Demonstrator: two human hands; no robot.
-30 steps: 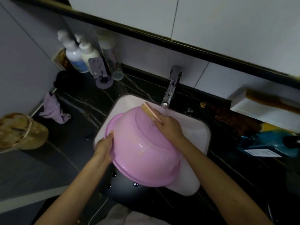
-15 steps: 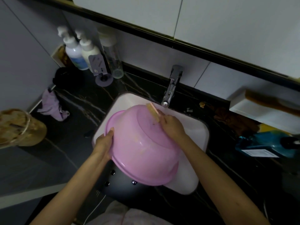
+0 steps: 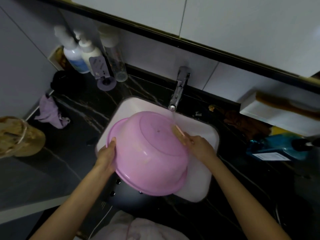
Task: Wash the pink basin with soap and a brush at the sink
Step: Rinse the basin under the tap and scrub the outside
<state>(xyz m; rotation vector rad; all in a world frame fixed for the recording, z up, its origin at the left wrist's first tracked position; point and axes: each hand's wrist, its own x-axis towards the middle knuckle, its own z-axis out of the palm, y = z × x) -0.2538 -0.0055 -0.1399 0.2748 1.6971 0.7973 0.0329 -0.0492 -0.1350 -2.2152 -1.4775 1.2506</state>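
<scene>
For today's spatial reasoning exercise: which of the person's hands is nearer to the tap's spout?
Right. The right hand, holding the brush, sits just below the spout; the left hand grips the pink basin rim on the far side.

No text is reading clearly anywhere. A white label (image 3: 270, 156) is lying on the blue bottle (image 3: 278, 147) at right, its print too small to make out. The pump bottle (image 3: 74, 57) at back left is showing a blue label, blurred and unreadable.
</scene>
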